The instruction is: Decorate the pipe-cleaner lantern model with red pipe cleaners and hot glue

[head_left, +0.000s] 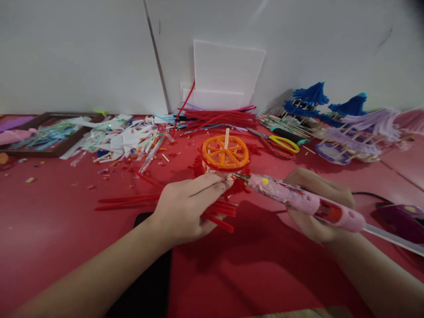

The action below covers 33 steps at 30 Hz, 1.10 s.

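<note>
My left hand point(185, 205) is closed around several red pipe cleaners point(127, 201), whose ends stick out on both sides of the fist. Its fingertips pinch at the front of a small model, just below an orange spoked wheel point(245, 154) with pale sticks rising from its centre. Fuzzy red pieces point(238, 187) surround the model's lower part, which my fingers partly hide. In my right hand point(306, 221) is a pink hot glue gun point(281, 192), with a clear glue stick point(394, 239) out of its back. The nozzle points left, close to my left fingertips; whether it touches is unclear.
Red pipe cleaners point(215, 118) are piled at the back, near yellow-handled scissors point(285, 143). Blue point(311, 95) and lilac models point(361, 132) stand at the right. Scraps point(127, 141) and a brown frame point(39, 151) lie left. A black flat device point(145, 274) is under my left forearm.
</note>
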Motion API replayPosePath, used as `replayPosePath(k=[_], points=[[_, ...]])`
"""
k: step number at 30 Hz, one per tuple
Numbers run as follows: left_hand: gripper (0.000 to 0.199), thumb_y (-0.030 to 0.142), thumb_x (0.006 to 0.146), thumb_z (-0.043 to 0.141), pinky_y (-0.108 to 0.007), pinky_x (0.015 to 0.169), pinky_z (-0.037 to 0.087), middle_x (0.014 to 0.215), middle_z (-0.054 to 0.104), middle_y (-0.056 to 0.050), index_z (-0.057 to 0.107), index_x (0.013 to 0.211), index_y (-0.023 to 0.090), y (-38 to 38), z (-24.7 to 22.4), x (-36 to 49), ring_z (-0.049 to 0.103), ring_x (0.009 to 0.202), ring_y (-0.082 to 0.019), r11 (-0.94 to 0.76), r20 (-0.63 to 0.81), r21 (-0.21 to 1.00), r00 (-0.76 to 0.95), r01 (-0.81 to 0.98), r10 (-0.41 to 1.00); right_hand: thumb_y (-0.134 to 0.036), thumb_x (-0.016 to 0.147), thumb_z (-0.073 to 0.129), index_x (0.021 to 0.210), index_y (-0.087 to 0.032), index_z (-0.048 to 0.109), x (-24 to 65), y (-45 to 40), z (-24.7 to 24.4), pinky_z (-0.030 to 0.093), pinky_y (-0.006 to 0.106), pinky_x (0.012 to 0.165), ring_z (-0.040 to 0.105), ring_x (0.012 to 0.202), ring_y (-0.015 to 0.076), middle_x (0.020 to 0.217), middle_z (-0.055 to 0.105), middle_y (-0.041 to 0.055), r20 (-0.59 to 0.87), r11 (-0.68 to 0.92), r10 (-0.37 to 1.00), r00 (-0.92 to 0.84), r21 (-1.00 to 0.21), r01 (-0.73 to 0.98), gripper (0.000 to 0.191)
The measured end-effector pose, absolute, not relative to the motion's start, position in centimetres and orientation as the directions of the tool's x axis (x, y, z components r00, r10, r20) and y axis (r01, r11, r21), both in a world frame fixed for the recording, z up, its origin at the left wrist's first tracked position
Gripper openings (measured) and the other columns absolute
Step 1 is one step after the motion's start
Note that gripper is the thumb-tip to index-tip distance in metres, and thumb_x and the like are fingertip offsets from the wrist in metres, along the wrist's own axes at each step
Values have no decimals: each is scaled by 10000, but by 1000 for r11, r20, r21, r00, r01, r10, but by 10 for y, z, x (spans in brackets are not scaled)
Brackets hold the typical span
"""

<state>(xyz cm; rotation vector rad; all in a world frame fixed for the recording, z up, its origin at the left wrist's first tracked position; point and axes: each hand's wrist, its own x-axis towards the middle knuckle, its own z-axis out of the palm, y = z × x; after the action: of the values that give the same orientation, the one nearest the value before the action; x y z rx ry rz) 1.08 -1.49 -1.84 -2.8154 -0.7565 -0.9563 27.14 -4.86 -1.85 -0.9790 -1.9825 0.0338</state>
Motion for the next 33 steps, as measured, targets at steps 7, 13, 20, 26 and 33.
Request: replayPosePath(k=[7, 13, 20, 26, 33], points=[[396, 241, 774, 585, -271, 893, 558, 1132, 709, -83, 602, 1162, 163, -16, -16, 12, 680, 1022, -192, -864, 587, 87, 676, 496, 446, -161, 722, 539, 791, -204, 554, 274, -48, -21, 381, 243, 450, 497, 517, 113, 648, 547, -2, 684, 659, 680, -264, -413, 629, 82], [385, 243, 777, 601, -276, 870, 568, 1119, 709, -108, 599, 1144, 124, -16, -17, 11, 680, 1020, -195, -872, 593, 72, 682, 484, 428, -194, 734, 537, 780, -207, 543, 273, -50, -19, 366, 240, 440, 483, 507, 106, 640, 532, -11, 648, 626, 722, -242, -462, 629, 48], [423, 247, 783, 594, -286, 887, 563, 1159, 694, -99, 570, 1191, 136, -16, -18, 10, 664, 1057, -197, -874, 586, 84, 686, 479, 432, -138, 688, 549, 768, -204, 548, 278, -49, -25, 367, 257, 458, 480, 519, 119, 640, 533, -1, 640, 609, 736, -221, -484, 628, 104], [413, 250, 777, 614, -274, 898, 555, 1142, 698, -103, 579, 1169, 126, -16, -18, 11, 666, 1050, -192, -875, 599, 84, 678, 476, 426, -113, 688, 569, 783, -192, 563, 282, -50, -29, 366, 252, 460, 490, 526, 115, 656, 547, 3, 644, 616, 732, -220, -489, 618, 123], [430, 239, 773, 620, -257, 912, 542, 1153, 690, -96, 579, 1185, 123, -16, -19, 11, 658, 1061, -185, -876, 598, 85, 679, 474, 426, -106, 703, 555, 755, -196, 541, 282, -48, -31, 343, 251, 459, 453, 519, 105, 649, 515, -6, 661, 639, 715, -227, -487, 595, 105]])
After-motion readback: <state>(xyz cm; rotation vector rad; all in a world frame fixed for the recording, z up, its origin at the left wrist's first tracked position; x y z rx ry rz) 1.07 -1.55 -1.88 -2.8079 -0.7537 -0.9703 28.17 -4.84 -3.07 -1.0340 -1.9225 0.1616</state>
